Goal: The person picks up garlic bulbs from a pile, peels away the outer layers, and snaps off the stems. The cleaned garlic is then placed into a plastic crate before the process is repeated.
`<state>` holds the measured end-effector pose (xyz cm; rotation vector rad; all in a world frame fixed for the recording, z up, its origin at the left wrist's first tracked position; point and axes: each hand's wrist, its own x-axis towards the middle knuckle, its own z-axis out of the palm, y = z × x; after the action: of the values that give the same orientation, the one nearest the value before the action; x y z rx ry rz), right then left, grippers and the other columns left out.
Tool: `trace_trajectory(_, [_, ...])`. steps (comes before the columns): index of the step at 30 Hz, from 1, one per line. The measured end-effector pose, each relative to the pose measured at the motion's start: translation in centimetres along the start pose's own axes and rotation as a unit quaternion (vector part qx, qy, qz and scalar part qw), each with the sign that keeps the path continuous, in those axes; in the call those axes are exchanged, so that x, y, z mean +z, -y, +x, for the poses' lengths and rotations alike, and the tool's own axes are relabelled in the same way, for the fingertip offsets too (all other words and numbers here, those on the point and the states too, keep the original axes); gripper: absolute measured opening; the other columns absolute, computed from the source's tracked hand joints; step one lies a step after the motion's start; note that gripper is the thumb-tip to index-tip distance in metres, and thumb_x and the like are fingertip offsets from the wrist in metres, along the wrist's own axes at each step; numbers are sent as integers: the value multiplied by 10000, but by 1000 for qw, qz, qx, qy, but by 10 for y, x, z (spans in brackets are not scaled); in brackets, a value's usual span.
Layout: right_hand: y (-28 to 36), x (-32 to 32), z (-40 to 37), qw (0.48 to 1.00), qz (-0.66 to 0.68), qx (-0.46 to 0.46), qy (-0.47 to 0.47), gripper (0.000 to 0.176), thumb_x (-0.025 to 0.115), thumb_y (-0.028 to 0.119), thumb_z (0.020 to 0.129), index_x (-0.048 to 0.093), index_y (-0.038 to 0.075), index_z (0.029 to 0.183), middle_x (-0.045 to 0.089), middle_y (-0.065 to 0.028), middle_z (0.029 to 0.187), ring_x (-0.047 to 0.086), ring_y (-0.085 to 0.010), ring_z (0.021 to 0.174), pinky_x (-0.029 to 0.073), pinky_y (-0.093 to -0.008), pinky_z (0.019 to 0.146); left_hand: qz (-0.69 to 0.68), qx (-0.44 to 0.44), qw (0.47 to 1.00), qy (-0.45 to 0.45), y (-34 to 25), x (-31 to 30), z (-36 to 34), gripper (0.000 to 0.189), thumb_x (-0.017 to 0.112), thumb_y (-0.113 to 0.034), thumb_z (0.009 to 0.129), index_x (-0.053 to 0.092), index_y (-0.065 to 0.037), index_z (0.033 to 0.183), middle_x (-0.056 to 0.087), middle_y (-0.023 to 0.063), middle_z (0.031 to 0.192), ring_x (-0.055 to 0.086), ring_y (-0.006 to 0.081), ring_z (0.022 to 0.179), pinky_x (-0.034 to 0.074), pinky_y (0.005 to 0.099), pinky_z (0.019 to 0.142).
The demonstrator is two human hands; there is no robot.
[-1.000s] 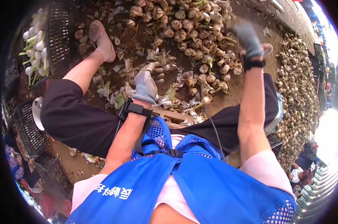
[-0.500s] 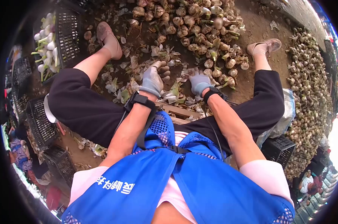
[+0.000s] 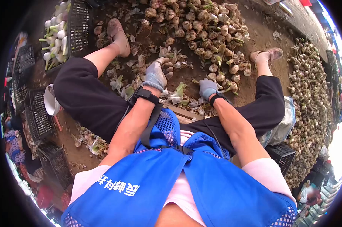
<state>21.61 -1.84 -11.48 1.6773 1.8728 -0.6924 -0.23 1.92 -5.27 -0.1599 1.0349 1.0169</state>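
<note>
My left hand (image 3: 158,74), in a grey-white work glove, hovers over loose garlic skins (image 3: 174,56) with its fingers curled in. Whether anything sits inside those fingers is hidden. To its right, my gloved right hand (image 3: 208,88) is low at the near edge of a heap of garlic bulbs (image 3: 205,34), fingers bent and closed. Its fingertips are turned away, so I cannot make out what they grip. Close beside it lie a few dirt-covered bulbs with short stems (image 3: 231,86). Leafy peelings (image 3: 177,94) lie between the two hands, near a wooden board (image 3: 182,114).
At the upper left, a black crate (image 3: 79,28) stands by cleaned white garlic (image 3: 57,39). A white bowl (image 3: 51,100) is beside my left knee. More garlic (image 3: 311,102) covers the ground on the right, near a pale sack (image 3: 286,121) and another black crate (image 3: 281,156).
My right hand has drawn right and slightly toward me, and its fingers look more tucked in. My left hand stays nearly in place. The whole view has shifted slightly.
</note>
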Motion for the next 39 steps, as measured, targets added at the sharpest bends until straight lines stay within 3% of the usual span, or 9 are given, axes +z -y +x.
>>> trace_trajectory(6, [-12, 7, 54, 958, 286, -6, 25, 258, 603, 103, 701, 597, -61, 901, 637, -192, 851, 629, -267, 800, 496, -325, 649, 154, -4, 984, -87, 19, -4, 3, 138, 548, -232, 809, 586, -102, 836, 569, 38, 707, 564, 203, 577, 444, 342, 502])
trace_trajectory(8, [1, -21, 31, 669, 736, 20, 101, 227, 570, 43, 744, 570, -44, 953, 638, -147, 844, 633, -218, 759, 507, -302, 624, 181, -33, 976, -113, 27, 5, -6, 163, 535, -249, 828, 585, -103, 879, 589, 42, 759, 578, 234, 628, 459, 352, 522])
trace_trajectory(10, [32, -57, -1, 553, 829, -61, 55, 252, 564, 13, 758, 538, -40, 1003, 631, -144, 870, 631, -223, 758, 523, -320, 639, 113, -75, 985, 107, 27, 6, -17, 189, 502, -257, 864, 571, -103, 949, 609, 53, 846, 586, 261, 713, 474, 355, 565])
trace_trajectory(14, [58, -80, -35, 595, 779, -146, -133, 210, 601, 68, 787, 576, -25, 973, 638, -91, 867, 622, -183, 672, 524, -309, 590, 34, 31, 976, 211, 20, 8, -11, 213, 465, -207, 896, 525, -113, 1078, 596, 25, 836, 601, 177, 703, 487, 326, 562])
trace_trajectory(18, [47, -110, -73, 484, 867, -91, -75, 246, 618, 129, 807, 586, -15, 1004, 638, -73, 874, 613, -143, 708, 515, -261, 597, 138, 117, 951, 250, 13, 28, -46, 282, 503, -101, 876, 498, -16, 1145, 602, 64, 937, 589, 133, 800, 499, 265, 710])
trace_trajectory(22, [51, -104, -66, 500, 847, -126, -130, 189, 583, 172, 836, 607, 33, 962, 632, -28, 839, 591, -117, 675, 495, -242, 571, 216, 202, 922, 251, 17, 36, -52, 298, 511, -33, 861, 490, 9, 1156, 593, 62, 969, 578, 113, 833, 487, 246, 750])
trace_trajectory(32, [40, -105, -74, 465, 865, -183, -47, 193, 582, 83, 822, 582, -30, 978, 621, -77, 860, 594, -131, 722, 505, -255, 614, 91, 85, 947, 295, 13, 27, -59, 365, 501, -60, 867, 424, 55, 1205, 575, 68, 1019, 549, 109, 894, 428, 217, 833])
trace_trajectory(37, [44, -111, -76, 468, 861, -198, -28, 190, 563, 93, 841, 582, -32, 984, 622, -68, 864, 591, -124, 739, 501, -243, 640, 175, 168, 928, 282, 12, 31, -57, 361, 490, -74, 872, 428, 49, 1205, 573, 73, 1025, 547, 104, 888, 434, 232, 825])
trace_trajectory(39, [48, -118, -81, 628, 741, -190, -144, 191, 557, 106, 849, 587, -33, 977, 624, -56, 856, 589, -117, 734, 499, -239, 640, 206, 179, 925, 263, 11, 29, -56, 363, 490, -79, 872, 429, 42, 1209, 574, 74, 1025, 549, 102, 884, 441, 238, 816])
